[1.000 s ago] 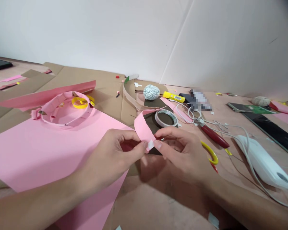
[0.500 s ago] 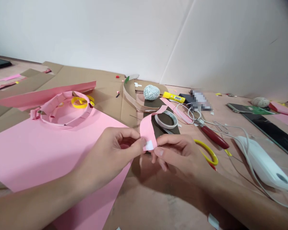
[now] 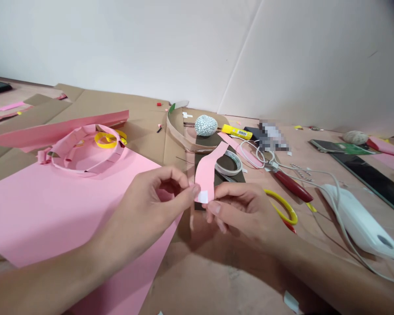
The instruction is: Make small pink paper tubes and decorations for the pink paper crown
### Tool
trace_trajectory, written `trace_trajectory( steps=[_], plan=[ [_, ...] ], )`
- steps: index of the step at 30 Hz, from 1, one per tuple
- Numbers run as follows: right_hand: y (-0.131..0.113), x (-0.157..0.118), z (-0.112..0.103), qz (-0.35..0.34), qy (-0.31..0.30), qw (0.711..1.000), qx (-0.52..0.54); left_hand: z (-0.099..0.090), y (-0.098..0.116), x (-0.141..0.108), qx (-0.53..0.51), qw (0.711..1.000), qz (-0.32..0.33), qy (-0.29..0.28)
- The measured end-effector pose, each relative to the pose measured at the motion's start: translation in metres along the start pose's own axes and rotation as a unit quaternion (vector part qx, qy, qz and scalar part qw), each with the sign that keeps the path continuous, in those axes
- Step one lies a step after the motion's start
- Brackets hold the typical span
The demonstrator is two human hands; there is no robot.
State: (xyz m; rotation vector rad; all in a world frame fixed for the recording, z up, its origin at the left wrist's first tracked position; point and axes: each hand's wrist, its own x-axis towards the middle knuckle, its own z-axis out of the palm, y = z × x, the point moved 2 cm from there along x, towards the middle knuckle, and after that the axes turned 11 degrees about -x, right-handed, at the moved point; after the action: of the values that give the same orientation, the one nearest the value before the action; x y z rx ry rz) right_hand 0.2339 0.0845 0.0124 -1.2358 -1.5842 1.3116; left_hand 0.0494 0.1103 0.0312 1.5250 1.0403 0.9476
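Observation:
A short pink paper strip (image 3: 205,173) stands up between my two hands, with a small piece of white tape (image 3: 202,197) on its lower end. My left hand (image 3: 160,197) pinches the strip's lower left edge between thumb and forefinger. From the other side, my right hand (image 3: 239,210) grips the lower right corner by the tape. Behind the strip, a roll of white tape (image 3: 238,164) lies on a dark card (image 3: 238,176). Left of my hands is a large pink sheet (image 3: 79,214), with a pink paper ring (image 3: 98,168) on its far part.
A patterned stone (image 3: 206,125), a yellow glue stick (image 3: 237,132) and a curved band (image 3: 180,139) lie further back. To the right are yellow-handled scissors (image 3: 292,213), a red-handled tool (image 3: 293,186), white cables, a white power strip (image 3: 361,223) and a phone (image 3: 371,179).
The pink strip has turned and straightened a little, so its face shows more fully. Both hands keep their hold with small finger shifts. The whole view has moved slightly.

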Motion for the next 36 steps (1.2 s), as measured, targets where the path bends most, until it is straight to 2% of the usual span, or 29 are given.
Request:
trace_trajectory(
  steps=[2,3,6,9,19,26,33,36],
  plan=[
    [-0.002,0.0,0.0,-0.01,0.008,1.0,-0.005,-0.003,0.004,-0.001,0.054,0.996,0.064,0.032],
    [-0.003,0.001,0.0,-0.014,0.011,1.0,-0.006,-0.003,0.007,-0.002,0.087,0.991,0.102,0.028],
    [-0.007,0.0,0.001,-0.014,0.019,1.0,-0.015,-0.001,0.015,-0.007,0.171,0.96,0.219,-0.026],
    [-0.01,-0.002,0.003,-0.022,0.03,0.998,-0.042,0.001,0.017,-0.011,0.217,0.933,0.281,-0.055],
    [-0.009,-0.005,0.004,-0.058,0.051,0.986,-0.147,0.003,0.014,-0.01,0.226,0.933,0.274,-0.061],
    [-0.007,-0.006,0.004,-0.064,0.049,0.981,-0.177,0.004,0.013,-0.009,0.233,0.93,0.275,-0.067],
    [-0.009,-0.006,0.004,-0.073,0.05,0.979,-0.186,0.004,0.013,-0.009,0.197,0.95,0.231,-0.076],
    [-0.009,-0.005,0.004,-0.072,0.049,0.978,-0.191,0.003,0.012,-0.008,0.188,0.952,0.231,-0.069]
  ],
)
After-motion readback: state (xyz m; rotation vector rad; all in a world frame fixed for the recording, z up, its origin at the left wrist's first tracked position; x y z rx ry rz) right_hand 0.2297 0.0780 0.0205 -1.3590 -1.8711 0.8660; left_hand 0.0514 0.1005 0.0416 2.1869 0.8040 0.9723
